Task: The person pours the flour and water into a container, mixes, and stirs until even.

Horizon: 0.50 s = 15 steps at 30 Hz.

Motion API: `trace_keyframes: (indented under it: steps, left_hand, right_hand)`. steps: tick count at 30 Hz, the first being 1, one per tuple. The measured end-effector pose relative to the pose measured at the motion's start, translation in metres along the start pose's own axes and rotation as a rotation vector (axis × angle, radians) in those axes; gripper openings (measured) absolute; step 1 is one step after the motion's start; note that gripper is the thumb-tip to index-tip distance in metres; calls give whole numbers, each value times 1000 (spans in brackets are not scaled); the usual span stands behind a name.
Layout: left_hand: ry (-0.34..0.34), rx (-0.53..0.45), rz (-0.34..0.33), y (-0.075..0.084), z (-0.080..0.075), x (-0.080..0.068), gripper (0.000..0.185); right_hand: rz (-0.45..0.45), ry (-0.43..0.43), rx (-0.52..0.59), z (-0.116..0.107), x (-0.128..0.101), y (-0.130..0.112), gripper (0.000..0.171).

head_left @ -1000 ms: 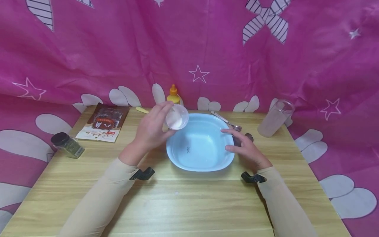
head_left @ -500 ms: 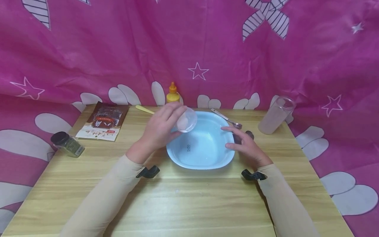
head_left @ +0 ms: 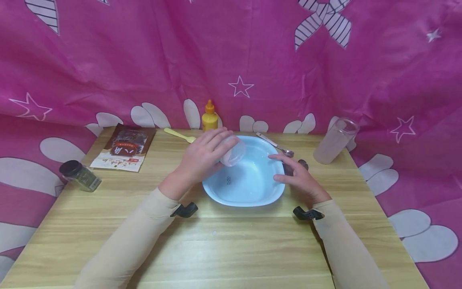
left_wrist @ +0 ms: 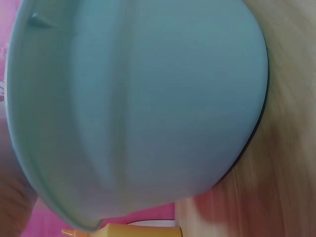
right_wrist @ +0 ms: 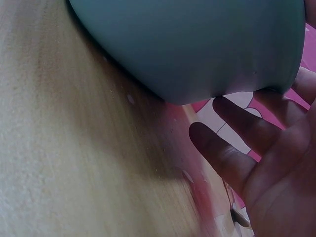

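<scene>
My left hand grips a small clear plastic cup from its left side, tilted over the light blue basin. The cup's mouth leans toward the basin's inside; the fingers hide its near part. From the left wrist, the basin's outer wall fills the view, with a bit of the hand at the left edge. At the basin's right rim, my right hand holds on with thumb and index finger over the edge. The right wrist view has its other fingers along the outside wall.
Behind the basin stand a yellow bottle and a yellow spoon. A brown packet and a black-lidded jar lie left. On the right are a silver measuring spoon, a dark object and a tall tilted glass.
My left hand has moved right and slightly down with the cup, tipping it further over the basin. White stuff seen in the cup before no longer shows. The right hand stays on the rim.
</scene>
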State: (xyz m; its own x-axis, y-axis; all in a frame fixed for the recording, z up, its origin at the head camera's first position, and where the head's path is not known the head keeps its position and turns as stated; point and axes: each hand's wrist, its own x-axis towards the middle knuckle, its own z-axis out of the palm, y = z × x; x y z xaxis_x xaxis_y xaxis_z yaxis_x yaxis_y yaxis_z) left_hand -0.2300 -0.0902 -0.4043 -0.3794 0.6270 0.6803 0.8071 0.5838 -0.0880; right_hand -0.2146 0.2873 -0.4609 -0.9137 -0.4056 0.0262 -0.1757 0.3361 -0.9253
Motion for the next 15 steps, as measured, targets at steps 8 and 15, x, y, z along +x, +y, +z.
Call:
trace_keyframes:
  steps: [8,15]
  left_hand:
    - [-46,39,29,1,2,1,79]
    - [-32,45,62,0,6,3,76]
  right_hand:
    - [-16,-7,-7,1,1,0,64]
    - [8,2,8,0,1,1,64]
